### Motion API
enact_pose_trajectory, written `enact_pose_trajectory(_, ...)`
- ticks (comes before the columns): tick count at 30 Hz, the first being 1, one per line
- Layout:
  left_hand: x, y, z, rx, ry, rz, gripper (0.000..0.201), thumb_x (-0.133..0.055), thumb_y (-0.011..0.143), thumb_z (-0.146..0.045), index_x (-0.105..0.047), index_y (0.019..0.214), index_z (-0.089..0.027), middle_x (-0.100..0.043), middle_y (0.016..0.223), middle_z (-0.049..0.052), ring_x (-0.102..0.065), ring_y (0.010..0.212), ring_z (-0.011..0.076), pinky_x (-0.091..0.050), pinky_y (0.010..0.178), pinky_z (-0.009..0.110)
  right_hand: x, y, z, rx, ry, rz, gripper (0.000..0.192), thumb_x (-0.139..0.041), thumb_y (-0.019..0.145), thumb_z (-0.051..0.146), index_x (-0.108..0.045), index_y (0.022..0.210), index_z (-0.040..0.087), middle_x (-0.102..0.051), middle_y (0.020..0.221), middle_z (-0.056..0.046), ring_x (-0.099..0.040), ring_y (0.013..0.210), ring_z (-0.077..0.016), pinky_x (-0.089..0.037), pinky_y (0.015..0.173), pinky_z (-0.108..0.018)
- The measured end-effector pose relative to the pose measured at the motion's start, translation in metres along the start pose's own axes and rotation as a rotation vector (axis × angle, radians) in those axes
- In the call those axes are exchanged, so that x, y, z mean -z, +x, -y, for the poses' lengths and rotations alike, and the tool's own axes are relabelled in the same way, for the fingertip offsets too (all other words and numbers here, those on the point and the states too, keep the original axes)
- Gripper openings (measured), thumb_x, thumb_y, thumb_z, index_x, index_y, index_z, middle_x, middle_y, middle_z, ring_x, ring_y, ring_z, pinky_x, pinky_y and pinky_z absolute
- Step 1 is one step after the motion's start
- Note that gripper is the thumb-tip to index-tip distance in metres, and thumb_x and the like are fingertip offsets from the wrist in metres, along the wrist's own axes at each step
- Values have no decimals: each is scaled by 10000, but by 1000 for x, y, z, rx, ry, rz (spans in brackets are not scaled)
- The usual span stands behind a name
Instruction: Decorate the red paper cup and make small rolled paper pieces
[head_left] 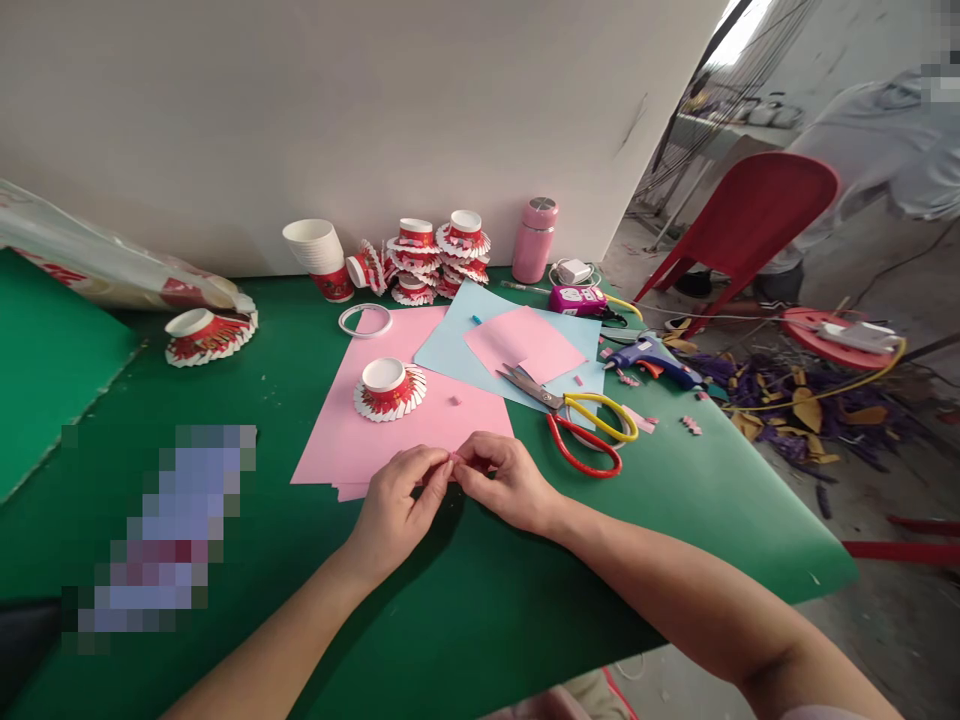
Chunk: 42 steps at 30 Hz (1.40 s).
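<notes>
My left hand [397, 505] and my right hand [504, 482] meet at the near edge of a pink paper sheet [420, 415]. Between their fingertips they pinch a tiny folded pink paper strip [452, 458]. A red and white paper cup cut into a fringed flower shape [388, 388] stands upside down on the pink sheet, just beyond my hands. Scissors with one yellow and one red handle [577, 420] lie to the right of my right hand, on a light blue sheet [480, 350] that carries a smaller pink piece [525, 343].
On the green table [675, 500], several cut cups [435, 255] and a stack of plain cups [319, 250] line the wall, beside a pink bottle [534, 240]. A tape ring [365, 320], blue glue gun [652, 358] and another cut cup [206, 335] lie around. A red chair [750, 215] and a person [885, 150] are at right.
</notes>
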<state>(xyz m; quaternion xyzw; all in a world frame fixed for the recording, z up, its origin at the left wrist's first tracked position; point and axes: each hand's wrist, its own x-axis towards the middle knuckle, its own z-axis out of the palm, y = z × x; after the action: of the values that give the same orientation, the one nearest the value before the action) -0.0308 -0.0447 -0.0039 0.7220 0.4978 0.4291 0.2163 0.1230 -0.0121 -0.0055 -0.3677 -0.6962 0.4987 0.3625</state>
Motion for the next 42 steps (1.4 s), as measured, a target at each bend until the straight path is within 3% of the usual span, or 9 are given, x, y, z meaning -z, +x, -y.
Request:
enact_pose_trajectory(5, -2, -1, 2, -44, 66, -20, 163, -471, 830, -202, -628, 802, -170, -693, 730, 48, -629, 659, 152, -508, 627, 251, -2, 1, -4, -82, 59, 14, 132, -545, 731, 254, -528, 650, 151, -514, 619, 10, -428, 551, -86, -364, 512, -211)
enact_pose_trajectory(11, -1, 0, -5, 143, -33, 34, 162, -444, 824, -234, -574, 748, -174, -632, 665, 24, -573, 592, 131, -476, 561, 235, -2, 0, -6, -108, 118, 30, 179, -573, 747, 304, -531, 657, 154, -501, 596, 24, -408, 526, -73, -348, 490, -204)
enact_pose_trajectory(16, -3, 2, -9, 347, -347, 88, 194, -451, 829, -302, -512, 690, -181, -494, 579, -25, -491, 539, 113, -433, 524, 240, -3, -2, -2, -26, 165, 39, 235, -573, 791, 364, -536, 666, 168, -573, 635, -4, -511, 567, -102, -408, 524, -230)
enact_pose_trajectory(19, -5, 3, -7, 484, -606, 113, 206, -484, 830, -346, -523, 724, -173, -482, 587, -34, -477, 537, 104, -427, 523, 241, -4, -2, -1, -19, 278, 89, 228, -569, 812, 372, -528, 708, 174, -610, 649, -14, -591, 599, -134, -460, 571, -265)
enact_pose_trajectory(22, -6, 3, -4, 550, -714, 92, 221, -525, 819, -366, -542, 735, -162, -480, 582, -37, -454, 523, 93, -408, 500, 232, -5, -1, -2, -39, 364, 111, 212, -573, 819, 364, -526, 738, 174, -614, 640, -10, -613, 601, -146, -482, 612, -297)
enact_pose_trajectory(28, -4, 1, -1, 525, -683, 18, 188, -588, 797, -344, -579, 772, -158, -549, 639, -26, -478, 541, 79, -423, 519, 217, -3, 1, -1, -87, 322, 40, 261, -589, 790, 419, -530, 707, 179, -580, 635, 6, -583, 634, -137, -479, 629, -277)
enact_pose_trajectory(32, -3, 1, -1, 497, -555, -17, 192, -605, 781, -357, -582, 790, -166, -570, 635, -23, -510, 528, 89, -448, 510, 220, 0, 2, -3, -139, 265, -47, 301, -579, 781, 464, -564, 787, 163, -568, 702, -2, -554, 646, -121, -478, 618, -256)
enact_pose_trajectory(36, -3, 0, -1, 448, -478, -10, 191, -606, 778, -351, -587, 841, -171, -604, 661, -7, -553, 553, 108, -477, 523, 228, -3, 2, -7, -187, 364, -51, 335, -635, 730, 468, -563, 861, 168, -588, 790, -18, -600, 695, -132, -514, 678, -284)
enact_pose_trajectory(42, -4, -3, 4, 490, -520, -46, 240, -592, 794, -354, -577, 944, -167, -621, 686, 2, -588, 599, 130, -505, 599, 267, -6, 4, -9, -169, 415, -87, 315, -677, 691, 446, -553, 799, 178, -576, 710, 6, -588, 625, -109, -513, 628, -260)
